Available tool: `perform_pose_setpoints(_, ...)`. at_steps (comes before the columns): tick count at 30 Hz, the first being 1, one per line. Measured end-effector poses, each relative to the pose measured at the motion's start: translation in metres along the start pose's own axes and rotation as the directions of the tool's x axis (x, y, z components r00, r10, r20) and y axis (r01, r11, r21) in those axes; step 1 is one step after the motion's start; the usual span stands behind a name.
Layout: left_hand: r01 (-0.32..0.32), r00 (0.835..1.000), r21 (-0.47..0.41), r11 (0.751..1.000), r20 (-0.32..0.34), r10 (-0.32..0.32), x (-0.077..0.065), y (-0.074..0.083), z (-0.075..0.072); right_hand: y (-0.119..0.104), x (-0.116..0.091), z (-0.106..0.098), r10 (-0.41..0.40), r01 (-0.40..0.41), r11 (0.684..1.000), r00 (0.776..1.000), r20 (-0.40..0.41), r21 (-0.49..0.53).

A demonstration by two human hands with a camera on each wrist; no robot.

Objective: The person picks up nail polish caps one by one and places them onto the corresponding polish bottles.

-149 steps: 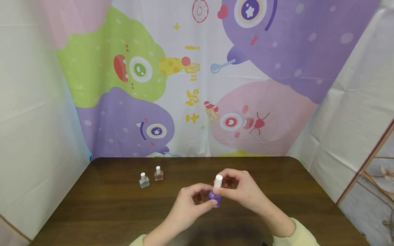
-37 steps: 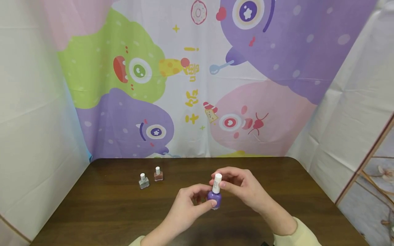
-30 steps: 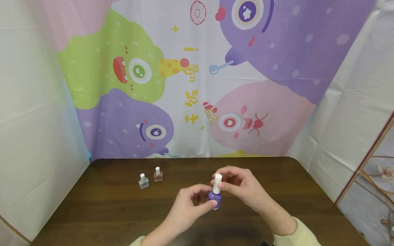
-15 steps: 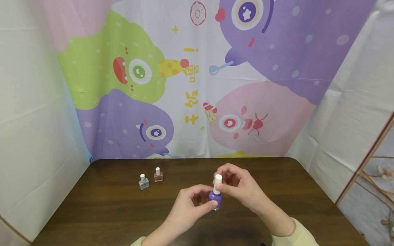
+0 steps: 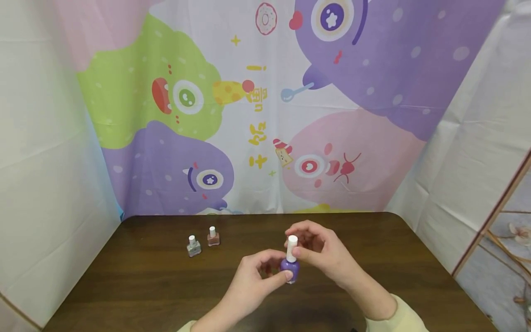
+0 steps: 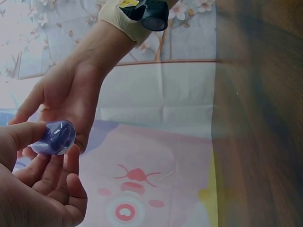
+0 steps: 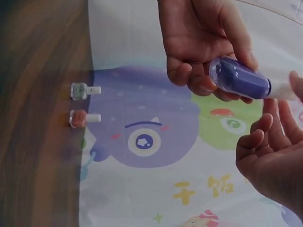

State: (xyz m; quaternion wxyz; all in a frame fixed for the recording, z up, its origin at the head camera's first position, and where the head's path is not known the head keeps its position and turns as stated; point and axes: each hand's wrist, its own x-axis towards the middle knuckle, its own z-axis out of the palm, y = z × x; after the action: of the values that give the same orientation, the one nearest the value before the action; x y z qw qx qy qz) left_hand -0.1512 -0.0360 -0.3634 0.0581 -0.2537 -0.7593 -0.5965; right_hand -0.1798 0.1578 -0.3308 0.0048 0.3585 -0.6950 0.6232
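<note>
A bottle of purple nail polish [image 5: 290,268] with a tall white cap [image 5: 292,249] is held upright, slightly tilted, above the table. My left hand [image 5: 256,277] pinches its glass body between thumb and fingers; the right wrist view shows the bottle's clear base [image 7: 218,73] past those fingers. My right hand [image 5: 325,251] has its thumb and fingers at the white cap, pinching it. In the left wrist view, the purple bottle [image 6: 57,137] shows base first, its cap hidden behind the hands.
On the dark wooden table [image 5: 157,286], a silver-grey nail polish bottle [image 5: 193,249] and a brownish-pink one [image 5: 213,238] stand at the back left, both white-capped. A cartoon-printed curtain [image 5: 257,184] hangs behind the table, with pale cloth [image 5: 45,161] at the side.
The right hand's fingers have shifted about the cap, loosening and closing on it again. The left hand keeps its hold on the bottle, which has barely moved.
</note>
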Motion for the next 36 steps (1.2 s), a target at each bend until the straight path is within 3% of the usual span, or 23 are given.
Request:
perform_pose_setpoints(7,0.004,1.000,-0.001,1.000,0.009,-0.003,-0.0001,0.0012,-0.0007,-0.0033,-0.0003,-0.0043,-0.048,0.028,0.991,0.987,0.151,0.132)
perform_pose_setpoints(12,-0.015,1.000,-0.019,1.000,0.022,0.016,-0.0010,-0.0006,0.0009,-0.0036,0.0002,-0.0050,-0.105,0.077,0.985,0.978,0.178,0.157)
perform_pose_setpoints(26,-0.025,1.000,-0.020,0.999,0.013,0.025,-0.0005,0.0021,-0.0010,-0.0030,-0.0005,-0.0066,-0.061,0.047,0.991,0.991,0.117,0.123)
perform_pose_setpoints(36,-0.009,1.000,-0.013,1.000,-0.003,0.009,0.0002,0.0034,-0.0004,-0.0053,-0.0008,-0.0044,0.043,-0.043,0.999,0.999,-0.004,0.021)
